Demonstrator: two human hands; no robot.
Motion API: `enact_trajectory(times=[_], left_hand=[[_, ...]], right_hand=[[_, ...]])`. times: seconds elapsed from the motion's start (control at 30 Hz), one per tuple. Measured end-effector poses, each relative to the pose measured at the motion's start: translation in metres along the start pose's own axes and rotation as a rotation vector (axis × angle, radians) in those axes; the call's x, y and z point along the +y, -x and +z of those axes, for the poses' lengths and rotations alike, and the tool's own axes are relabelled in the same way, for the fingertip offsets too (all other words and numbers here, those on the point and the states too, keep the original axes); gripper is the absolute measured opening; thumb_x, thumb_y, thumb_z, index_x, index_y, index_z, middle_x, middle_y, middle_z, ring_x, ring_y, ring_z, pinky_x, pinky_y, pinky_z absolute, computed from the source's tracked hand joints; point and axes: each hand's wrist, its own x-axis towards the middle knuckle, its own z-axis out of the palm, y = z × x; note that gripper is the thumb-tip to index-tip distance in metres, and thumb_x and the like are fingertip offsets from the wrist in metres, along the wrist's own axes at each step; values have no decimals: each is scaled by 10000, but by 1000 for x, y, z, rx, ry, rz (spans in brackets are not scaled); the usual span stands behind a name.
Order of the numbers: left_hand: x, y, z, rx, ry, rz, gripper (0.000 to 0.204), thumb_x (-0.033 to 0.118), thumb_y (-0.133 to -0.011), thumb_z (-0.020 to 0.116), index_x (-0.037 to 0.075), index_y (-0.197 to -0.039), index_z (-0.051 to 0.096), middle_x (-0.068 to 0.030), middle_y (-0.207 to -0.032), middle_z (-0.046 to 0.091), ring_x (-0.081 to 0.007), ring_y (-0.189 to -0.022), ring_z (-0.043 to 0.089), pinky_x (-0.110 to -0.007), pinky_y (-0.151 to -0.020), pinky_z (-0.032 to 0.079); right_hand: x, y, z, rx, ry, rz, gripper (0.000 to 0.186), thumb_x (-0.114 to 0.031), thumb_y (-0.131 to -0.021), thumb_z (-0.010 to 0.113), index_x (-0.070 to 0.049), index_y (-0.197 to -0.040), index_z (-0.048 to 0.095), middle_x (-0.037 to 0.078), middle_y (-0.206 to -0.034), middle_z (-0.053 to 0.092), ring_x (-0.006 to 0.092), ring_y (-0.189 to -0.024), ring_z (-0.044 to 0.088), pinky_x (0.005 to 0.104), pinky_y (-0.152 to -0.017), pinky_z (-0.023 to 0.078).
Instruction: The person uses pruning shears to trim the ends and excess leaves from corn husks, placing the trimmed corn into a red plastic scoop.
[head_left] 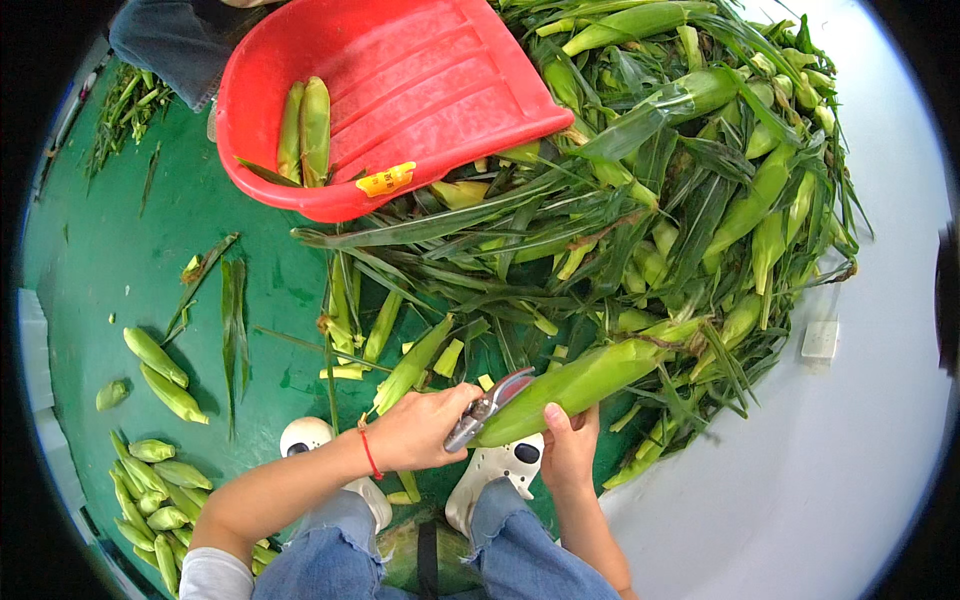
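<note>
A large green ear of corn (580, 385), still in its husk, lies slantwise in front of me above my feet. My right hand (571, 447) is closed around it from below, the thumb on the husk. Pruning shears (490, 405) are gripped in my left hand (428, 428), which wears a red cord at the wrist. The shears' blade rests against the near, stem end of the ear. Whether the blades are closed on the stem cannot be made out. The ear's far tip, with brown silk, points up and right toward a heap of corn.
Unhusked corn and long leaves form a big heap (690, 190) along the white wall (800, 480). A red plastic scoop-shaped bin (440, 85) holds a couple of ears. Trimmed ears (150, 490) are piled lower left on the green floor (270, 370). Another person's leg (170, 45) shows upper left.
</note>
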Motion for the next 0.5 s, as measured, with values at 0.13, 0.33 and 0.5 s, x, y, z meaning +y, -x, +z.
enact_trajectory(times=[0.13,0.33,0.5], left_hand=[[-16,1,1,29,287,-85,516,70,-699,646,59,-1162,418,-128,-997,579,-270,-805,633,-365,-706,515],[-7,7,-10,9,1017,-387,472,77,-765,635,45,-1180,413,-108,-1078,507,-173,-928,553,-312,-843,465],[-1,10,-3,117,418,-285,632,184,-731,750,27,-1216,376,-131,-1110,479,-230,-1021,527,-338,-889,435]], right_hand=[[4,-1,-20,-110,-139,94,556,-208,-809,599,-13,-1280,378,132,-1216,511,240,-1110,532,367,-953,445],[8,-5,-9,-98,-376,166,463,-259,-865,577,-59,-1249,414,113,-1245,521,247,-1130,515,398,-970,423],[9,-1,-6,59,-298,58,407,-208,-902,581,-88,-1235,380,61,-1123,533,205,-1031,550,378,-905,466]])
